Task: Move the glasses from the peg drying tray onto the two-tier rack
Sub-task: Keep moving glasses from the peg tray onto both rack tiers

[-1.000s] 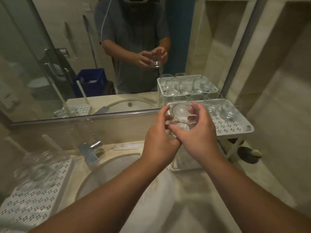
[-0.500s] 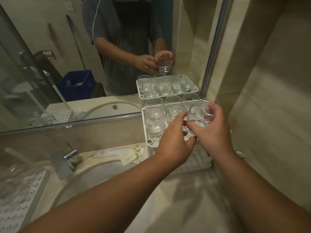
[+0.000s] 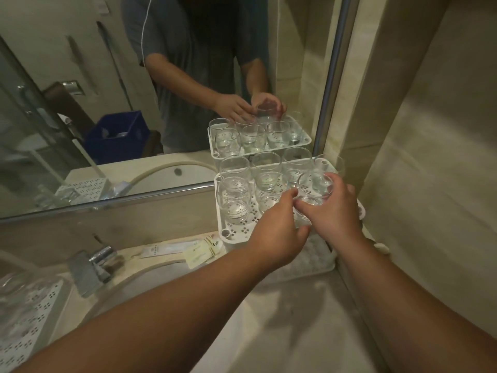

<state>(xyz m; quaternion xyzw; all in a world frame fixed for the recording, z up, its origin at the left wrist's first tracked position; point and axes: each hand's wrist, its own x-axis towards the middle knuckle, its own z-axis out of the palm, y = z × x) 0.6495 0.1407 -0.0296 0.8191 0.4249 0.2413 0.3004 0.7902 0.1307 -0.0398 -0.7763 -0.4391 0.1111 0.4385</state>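
While over two-tier rack (image 3: 236, 235) top tier: clear stemless glass (image 3: 314, 190), upright, clamped in right hand (image 3: 333, 211) grip; left hand (image 3: 277, 232) fingertips touching it. Beige counter (image 3: 282, 319), mirror (image 3: 107, 103) behind.

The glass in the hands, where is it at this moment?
In the head view the glass sits right of centre, gripped by the right hand with the left hand touching it, over the rack's top tier, beside the standing glasses.

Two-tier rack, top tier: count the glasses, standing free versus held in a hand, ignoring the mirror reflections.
standing glasses: 6
held glass, gripped by the right hand: 1
Total: 7
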